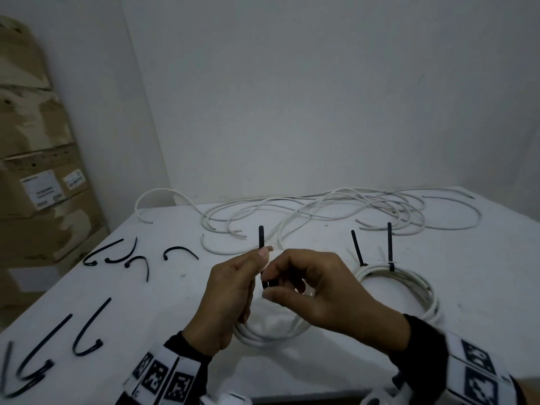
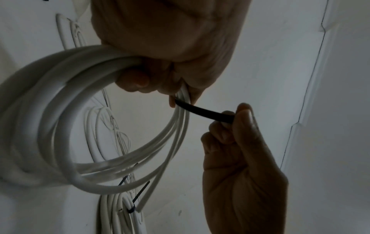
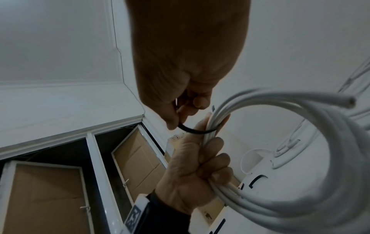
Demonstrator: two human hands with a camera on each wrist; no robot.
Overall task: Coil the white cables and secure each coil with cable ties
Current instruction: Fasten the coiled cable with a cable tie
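At the lower centre of the head view a white coil (image 1: 271,331) is held just above the counter (image 1: 365,361), its upper part hidden behind both hands. The left hand (image 1: 228,299) is curled round the bundled strands, and a black tie (image 1: 261,238) pokes up above its thumb. The right hand (image 1: 318,290) pinches the tie's other end between thumb and fingers; the wrist views show the tie looped round the strands. To the right of the hands lies a finished coil (image 1: 409,285) with two black ties (image 1: 374,249) standing up from it. Across the back of the counter sprawl loose cables (image 1: 321,211), one end arching past the left edge. Spare ties (image 1: 131,255) lie scattered at the left of the frame, some curved, the nearest ones blurred. Cardboard boxes (image 1: 38,171) are stacked at the far left against the white wall (image 1: 321,83).
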